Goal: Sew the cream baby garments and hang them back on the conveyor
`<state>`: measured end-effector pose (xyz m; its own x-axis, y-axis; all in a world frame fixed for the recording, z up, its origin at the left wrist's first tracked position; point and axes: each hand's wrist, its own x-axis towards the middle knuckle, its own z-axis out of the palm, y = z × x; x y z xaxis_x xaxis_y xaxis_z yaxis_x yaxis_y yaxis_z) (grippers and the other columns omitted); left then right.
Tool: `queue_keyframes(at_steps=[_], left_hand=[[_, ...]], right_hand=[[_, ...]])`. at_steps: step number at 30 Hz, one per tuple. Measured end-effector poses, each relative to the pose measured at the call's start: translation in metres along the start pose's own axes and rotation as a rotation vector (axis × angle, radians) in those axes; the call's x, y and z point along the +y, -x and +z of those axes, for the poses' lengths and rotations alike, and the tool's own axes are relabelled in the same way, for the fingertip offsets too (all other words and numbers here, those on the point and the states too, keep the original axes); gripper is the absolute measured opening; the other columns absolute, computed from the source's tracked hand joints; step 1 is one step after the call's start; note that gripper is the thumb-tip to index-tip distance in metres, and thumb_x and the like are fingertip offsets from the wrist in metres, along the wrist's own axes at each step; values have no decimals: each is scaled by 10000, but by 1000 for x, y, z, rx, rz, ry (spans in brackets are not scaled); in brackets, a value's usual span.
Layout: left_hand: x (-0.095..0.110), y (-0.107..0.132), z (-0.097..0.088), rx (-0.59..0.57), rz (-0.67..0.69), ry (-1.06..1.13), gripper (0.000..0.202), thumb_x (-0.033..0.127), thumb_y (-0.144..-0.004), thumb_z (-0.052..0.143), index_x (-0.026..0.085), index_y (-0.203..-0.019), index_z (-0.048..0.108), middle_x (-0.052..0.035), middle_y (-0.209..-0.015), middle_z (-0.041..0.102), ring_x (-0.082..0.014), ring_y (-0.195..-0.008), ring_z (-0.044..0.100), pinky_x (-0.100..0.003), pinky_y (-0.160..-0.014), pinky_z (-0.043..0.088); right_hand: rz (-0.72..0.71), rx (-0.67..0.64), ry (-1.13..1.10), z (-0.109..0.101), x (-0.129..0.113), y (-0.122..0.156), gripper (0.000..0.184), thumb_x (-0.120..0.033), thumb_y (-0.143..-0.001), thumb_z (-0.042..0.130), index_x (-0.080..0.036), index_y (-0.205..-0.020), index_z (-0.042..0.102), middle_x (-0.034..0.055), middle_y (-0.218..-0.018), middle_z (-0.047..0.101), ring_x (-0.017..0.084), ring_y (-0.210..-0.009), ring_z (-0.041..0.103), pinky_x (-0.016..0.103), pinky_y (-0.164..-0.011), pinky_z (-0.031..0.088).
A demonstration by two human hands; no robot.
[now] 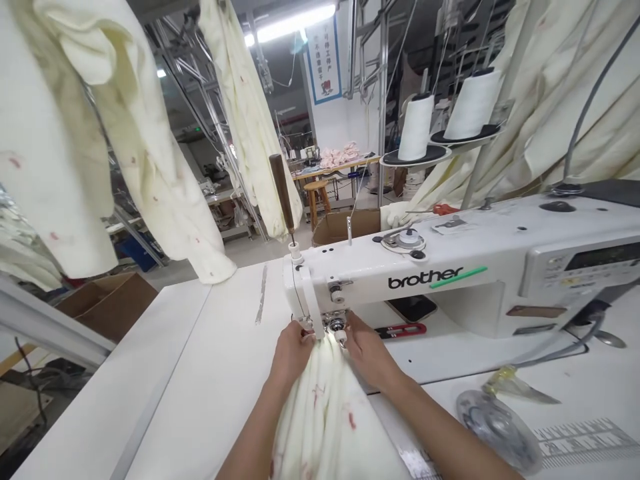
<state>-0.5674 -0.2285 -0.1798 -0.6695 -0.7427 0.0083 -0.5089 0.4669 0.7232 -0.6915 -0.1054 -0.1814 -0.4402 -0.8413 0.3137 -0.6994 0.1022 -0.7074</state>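
Note:
Cream fabric (330,407) with small red marks hangs in gathered folds from the needle area of the white sewing machine (370,267) towards me. My left hand (293,353) is closed at the left side of the needle area, thumb and fingertips pinching the fabric's upper edge. On the other side, my right hand (370,350) has its fingers curled at the fabric's right edge, close against the machine head. Its fingertips are partly hidden. The needle and presser foot cannot be made out clearly between the hands.
Red-handled thread snips (403,331) and a phone (413,307) lie under the machine arm. A wooden-handled tool (281,193) stands upright on the machine head. Thread cones (417,127) stand behind. Cream garments (145,133) hang at left. A bobbin case (497,427) sits right.

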Motion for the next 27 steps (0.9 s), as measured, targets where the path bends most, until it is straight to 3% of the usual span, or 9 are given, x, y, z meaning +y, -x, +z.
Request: queue_keyframes(at_steps=[4,12,20,27], left_hand=[[-2,-3,2,-6,-41,14,141,211,-739,480,140,-817,573,-77,-840,640,-196,-802,574,-268,-680,397],[-5,-3,3,-5,-51,19,116,220,-707,488,139,-743,564,-53,-764,629,-173,-724,554,-249,-625,379],[-10,-6,1,-65,-33,57,130,225,-686,496,147,-716,596,-39,-738,633,-161,-691,556,-243,-614,382],[-9,-4,0,-61,-24,39,156,214,-692,484,140,-734,614,-41,-727,627,-166,-675,552,-241,-584,372]], right_hand=[[45,-8,-118,-1,0,-3,232,-326,-908,227,-192,-869,412,36,-759,537,203,-729,540,295,-681,403],[62,-16,-82,3,2,-4,270,-371,-907,196,-196,-881,401,93,-861,566,252,-849,552,357,-744,416],[43,-9,-96,3,3,-4,267,-334,-911,181,-194,-895,408,66,-757,540,249,-878,552,360,-768,417],[11,-98,-158,0,10,-6,286,-398,-910,199,-200,-855,398,44,-731,563,209,-708,566,294,-621,418]])
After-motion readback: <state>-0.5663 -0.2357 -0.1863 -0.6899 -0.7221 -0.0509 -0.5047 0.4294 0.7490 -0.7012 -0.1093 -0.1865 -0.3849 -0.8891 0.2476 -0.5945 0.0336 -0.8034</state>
